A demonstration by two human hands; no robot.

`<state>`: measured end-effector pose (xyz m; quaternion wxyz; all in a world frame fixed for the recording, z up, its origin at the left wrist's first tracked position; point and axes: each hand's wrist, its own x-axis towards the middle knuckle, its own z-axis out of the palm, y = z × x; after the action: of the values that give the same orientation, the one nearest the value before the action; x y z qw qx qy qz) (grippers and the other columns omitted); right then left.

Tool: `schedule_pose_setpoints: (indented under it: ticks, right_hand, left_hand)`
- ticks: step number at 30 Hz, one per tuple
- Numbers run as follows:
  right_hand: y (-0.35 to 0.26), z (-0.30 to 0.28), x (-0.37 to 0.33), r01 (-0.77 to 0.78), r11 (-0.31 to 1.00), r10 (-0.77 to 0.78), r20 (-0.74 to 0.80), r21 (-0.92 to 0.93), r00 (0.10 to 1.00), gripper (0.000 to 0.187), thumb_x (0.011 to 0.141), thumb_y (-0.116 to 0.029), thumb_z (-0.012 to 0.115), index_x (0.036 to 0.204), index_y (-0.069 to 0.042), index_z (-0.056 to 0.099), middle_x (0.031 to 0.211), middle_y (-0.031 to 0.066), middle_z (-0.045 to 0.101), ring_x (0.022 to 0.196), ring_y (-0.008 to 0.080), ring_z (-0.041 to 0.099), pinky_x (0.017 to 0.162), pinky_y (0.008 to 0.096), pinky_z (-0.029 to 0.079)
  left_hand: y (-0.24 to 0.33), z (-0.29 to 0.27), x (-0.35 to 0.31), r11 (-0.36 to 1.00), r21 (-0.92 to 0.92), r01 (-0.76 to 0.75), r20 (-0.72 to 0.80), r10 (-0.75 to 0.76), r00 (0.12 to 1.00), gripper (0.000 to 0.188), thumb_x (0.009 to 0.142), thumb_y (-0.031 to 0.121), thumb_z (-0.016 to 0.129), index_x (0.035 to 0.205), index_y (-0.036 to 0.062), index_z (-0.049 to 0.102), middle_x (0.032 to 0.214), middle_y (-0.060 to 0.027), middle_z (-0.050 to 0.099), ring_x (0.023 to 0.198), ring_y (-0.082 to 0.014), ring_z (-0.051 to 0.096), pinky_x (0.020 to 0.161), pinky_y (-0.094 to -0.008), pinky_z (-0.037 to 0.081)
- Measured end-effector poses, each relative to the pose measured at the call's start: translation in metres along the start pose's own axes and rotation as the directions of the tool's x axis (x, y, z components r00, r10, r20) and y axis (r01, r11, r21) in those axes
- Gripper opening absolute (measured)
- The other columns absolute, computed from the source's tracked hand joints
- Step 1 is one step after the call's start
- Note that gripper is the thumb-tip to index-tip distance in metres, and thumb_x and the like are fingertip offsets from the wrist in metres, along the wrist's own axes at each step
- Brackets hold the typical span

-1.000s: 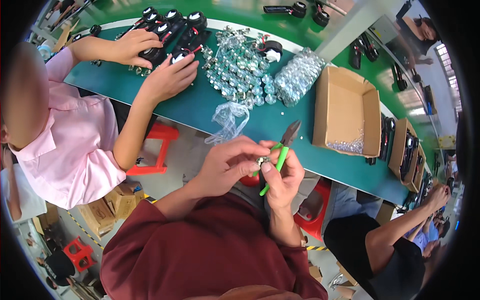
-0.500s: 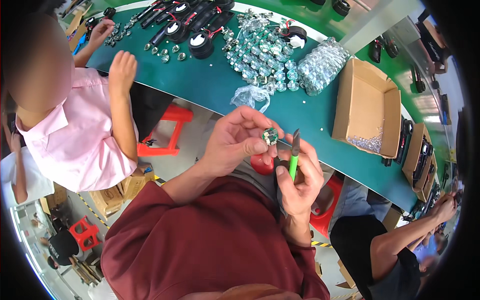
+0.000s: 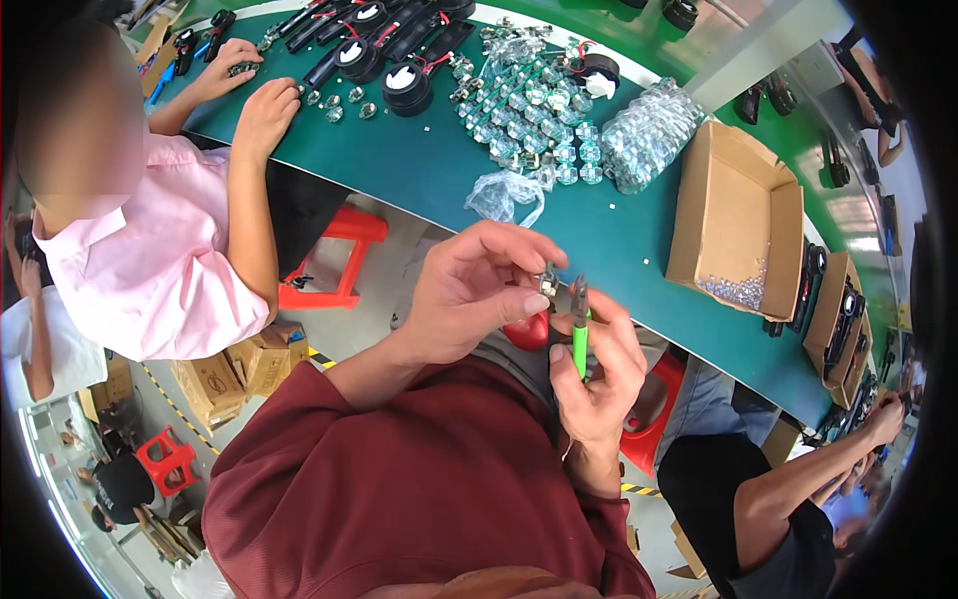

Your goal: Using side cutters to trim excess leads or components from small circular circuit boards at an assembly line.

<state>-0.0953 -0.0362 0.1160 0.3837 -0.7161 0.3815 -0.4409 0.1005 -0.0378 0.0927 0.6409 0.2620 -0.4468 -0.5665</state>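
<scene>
circuit board point(image 3: 548, 283) pinched, tip of left grip point(image 3: 463, 296)

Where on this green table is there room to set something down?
Two nearly bare patches of table: along the near edge, left of the plastic bag; and between that bag and the box, beyond the pliers. The far side is crowded with speakers, a pile of clear parts and a wrapped bundle.

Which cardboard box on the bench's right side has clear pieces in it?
The large open box, nearer the right hand: small clear pieces lie at its near end. The narrower box to its right holds black parts instead.
</scene>
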Motion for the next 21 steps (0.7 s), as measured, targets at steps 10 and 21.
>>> schedule_pose_setpoints:
  ticks: [10,21]
  right_hand:
    - [0.002,-0.003,0.001,0.025,0.999,-0.024,0.032,-0.021,0.999,0.024,0.077,0.003,0.066,0.101,0.004,0.071,0.120,0.0202,0.067,0.097,0.0291,0.071,0.082,0.0364,0.057]
    - [0.008,-0.003,-0.012,-0.063,0.998,0.063,0.042,0.003,0.997,0.027,0.076,0.002,0.069,0.103,0.003,0.067,0.125,0.0195,0.063,0.092,0.0358,0.064,0.082,0.0415,0.053]
  left_hand:
    - [0.003,0.011,0.005,0.999,-0.039,0.014,-0.079,-0.017,0.997,0.034,0.085,-0.018,0.066,0.112,0.0001,0.060,0.127,-0.0186,0.058,0.102,-0.0191,0.067,0.087,-0.0339,0.060]
    - [0.004,0.007,0.003,0.994,-0.109,0.018,-0.151,-0.034,0.988,0.029,0.090,-0.003,0.072,0.114,0.0028,0.057,0.126,-0.0232,0.062,0.096,-0.0251,0.070,0.086,-0.0392,0.058]
